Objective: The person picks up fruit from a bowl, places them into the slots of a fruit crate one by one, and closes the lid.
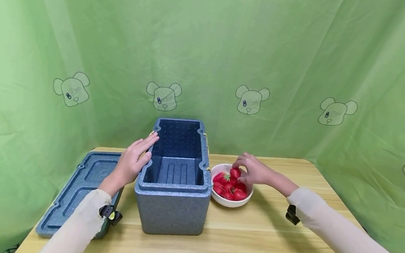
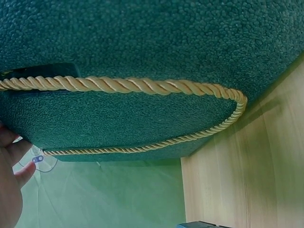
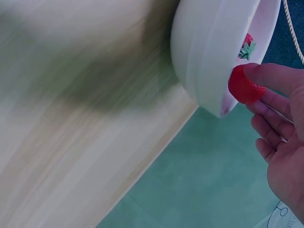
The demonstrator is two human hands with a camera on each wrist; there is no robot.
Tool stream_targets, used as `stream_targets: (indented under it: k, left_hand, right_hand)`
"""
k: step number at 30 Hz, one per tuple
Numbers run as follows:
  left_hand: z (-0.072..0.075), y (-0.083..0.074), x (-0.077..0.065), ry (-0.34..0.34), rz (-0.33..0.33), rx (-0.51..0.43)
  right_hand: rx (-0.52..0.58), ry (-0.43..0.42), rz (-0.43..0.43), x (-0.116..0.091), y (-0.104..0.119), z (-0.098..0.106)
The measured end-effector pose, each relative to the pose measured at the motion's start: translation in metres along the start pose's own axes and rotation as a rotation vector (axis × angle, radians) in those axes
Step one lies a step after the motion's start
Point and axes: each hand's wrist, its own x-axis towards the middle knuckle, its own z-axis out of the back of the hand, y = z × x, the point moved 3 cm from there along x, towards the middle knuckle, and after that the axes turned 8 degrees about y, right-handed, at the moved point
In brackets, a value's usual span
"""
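Observation:
With thumb and fingers my right hand (image 1: 253, 170) pinches a strawberry (image 3: 245, 85) at the rim of a white bowl (image 3: 204, 52). Several more strawberries (image 1: 229, 188) lie in that bowl, one showing a green leafy top. My left hand (image 1: 133, 159) rests with extended fingers on the left rim of a lidless blue-grey foam box (image 1: 171, 209). The inside of the box shows a ribbed floor and nothing on it. A twisted gold cord (image 2: 142, 86) runs along the box's outer side in the left wrist view.
The box's lid (image 1: 83, 189) lies on the wooden table (image 1: 265, 238) at the left, partly beneath my left forearm. A green curtain (image 1: 206, 57) with bear faces surrounds the table at the back and sides. The bowl stands close to the box's right side.

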Motion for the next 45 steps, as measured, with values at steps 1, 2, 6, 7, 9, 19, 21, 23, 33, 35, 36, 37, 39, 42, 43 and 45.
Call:
stream_targets:
  k: [1, 2, 6, 7, 9, 19, 21, 23, 33, 35, 36, 37, 39, 42, 43, 45]
  left_hand:
    - [0.0, 0.0, 0.0, -0.001, -0.001, -0.001]
    - [-0.001, 0.0, 0.0, -0.002, -0.002, 0.0]
    - [-0.001, -0.001, -0.002, -0.016, -0.004, 0.001]
    - [0.0, 0.0, -0.002, -0.019, -0.002, 0.002]
    - [0.0, 0.0, -0.003, -0.019, 0.0, 0.003]
    - [0.0, 0.0, 0.001, 0.0, -0.023, 0.004]
    - [0.0, 0.0, 0.001, 0.001, -0.027, -0.001]
    - [0.0, 0.0, 0.001, 0.002, -0.031, -0.009]
    - [0.0, 0.003, 0.0, 0.011, -0.008, -0.06]
    - [0.001, 0.003, 0.001, 0.014, -0.011, -0.062]
    - [0.001, 0.003, 0.001, 0.017, -0.012, -0.062]
    - [0.001, 0.003, 0.001, 0.02, -0.014, -0.059]
    - [0.002, 0.001, 0.002, 0.027, -0.014, -0.059]
    - [0.005, -0.001, 0.002, 0.042, -0.007, -0.053]
    - [0.005, -0.001, 0.002, 0.049, -0.004, -0.046]
    - [0.005, -0.002, 0.002, 0.065, 0.003, -0.038]
  right_hand:
    - [-0.001, 0.005, -0.002, 0.0, 0.0, 0.001]
    - [-0.002, 0.007, -0.003, -0.001, 0.0, 0.003]
    - [-0.01, 0.004, 0.006, -0.001, 0.002, 0.009]
    - [-0.011, 0.003, 0.01, -0.001, 0.003, 0.01]
    - [-0.015, 0.002, 0.024, 0.0, 0.004, 0.012]
    - [-0.035, -0.038, 0.032, 0.001, 0.008, 0.027]
    - [-0.034, -0.053, 0.043, 0.002, 0.009, 0.031]
    - [-0.03, -0.063, 0.044, 0.004, 0.011, 0.036]
    - [-0.034, -0.058, 0.016, 0.007, 0.024, 0.052]
    - [-0.032, -0.063, 0.015, 0.008, 0.026, 0.055]
    - [-0.03, -0.067, 0.017, 0.008, 0.027, 0.058]
    - [-0.025, -0.072, 0.018, 0.008, 0.028, 0.059]
    - [-0.012, -0.087, 0.028, 0.008, 0.031, 0.062]
    - [-0.003, -0.111, 0.05, 0.009, 0.036, 0.068]
    - [-0.004, -0.119, 0.057, 0.009, 0.038, 0.069]
    - [-0.013, -0.134, 0.073, 0.009, 0.042, 0.071]
